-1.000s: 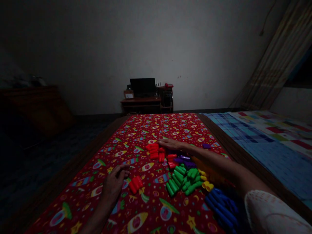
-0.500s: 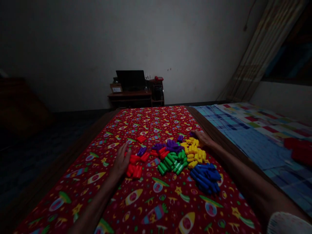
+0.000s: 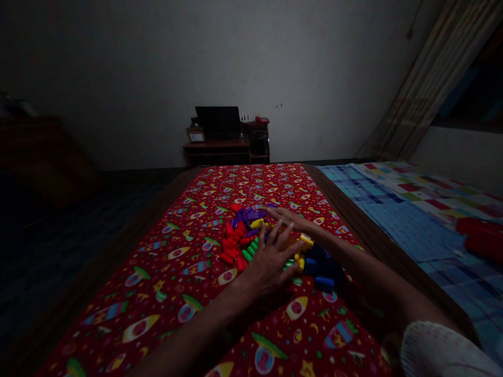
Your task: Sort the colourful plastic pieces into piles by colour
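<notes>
My left hand is spread palm down over the middle of a pile of small rounded plastic pieces. Its fingers are apart and cover some green pieces and yellow pieces. Behind the pile, my right hand stretches its fingers leftward, with the fingertips beside the purple pieces. Red pieces lie along the pile's left side. Blue pieces sit at the right, partly in the shadow of my right forearm. What lies under both palms is hidden.
A red cloth printed with rockets covers the surface under the pieces. Blue checked bedding lies to the right. Against the far wall stands a desk with a dark monitor. The room is dim.
My left hand has moved right from the red pieces onto the pile's middle. My right hand has swept left behind the pile. The colour groups are pushed closer together, and yellow now lies among purple.
</notes>
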Demonstrator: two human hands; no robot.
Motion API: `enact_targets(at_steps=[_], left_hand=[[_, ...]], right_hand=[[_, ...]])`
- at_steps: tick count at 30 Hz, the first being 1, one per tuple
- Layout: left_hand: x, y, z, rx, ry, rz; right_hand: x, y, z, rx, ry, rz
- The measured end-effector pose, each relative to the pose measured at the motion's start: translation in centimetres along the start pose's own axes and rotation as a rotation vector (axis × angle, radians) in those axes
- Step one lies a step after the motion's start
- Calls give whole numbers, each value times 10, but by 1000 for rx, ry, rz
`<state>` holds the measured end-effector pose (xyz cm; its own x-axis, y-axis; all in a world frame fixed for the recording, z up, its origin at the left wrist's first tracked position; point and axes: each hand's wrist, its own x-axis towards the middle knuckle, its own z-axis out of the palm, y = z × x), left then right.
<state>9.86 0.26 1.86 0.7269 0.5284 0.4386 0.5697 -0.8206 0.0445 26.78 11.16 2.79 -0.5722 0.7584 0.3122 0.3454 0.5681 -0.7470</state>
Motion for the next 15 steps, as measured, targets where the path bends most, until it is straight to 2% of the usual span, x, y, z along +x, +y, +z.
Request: enact_targets(at_steps=[2,5,8,10,12,15], left_hand=[[-6,23,1,-18,-49,115],[-14,45,8,-35,-91,238],[-10,56,19,-35,-91,363],[-1,60,28,-34,-67,418],[10,60,36,-25,-48,420],[18,50,40,0,-56,362]], right_hand=[[-22,-9,-16,-82,120,126],[-87,-8,-36,-164,299,303],[-160,4,-31,-188,440,440],[-190,12,-16,-184,497,484],[-197,17,2,-172,540,498],[-167,19,23,-99,573,466]])
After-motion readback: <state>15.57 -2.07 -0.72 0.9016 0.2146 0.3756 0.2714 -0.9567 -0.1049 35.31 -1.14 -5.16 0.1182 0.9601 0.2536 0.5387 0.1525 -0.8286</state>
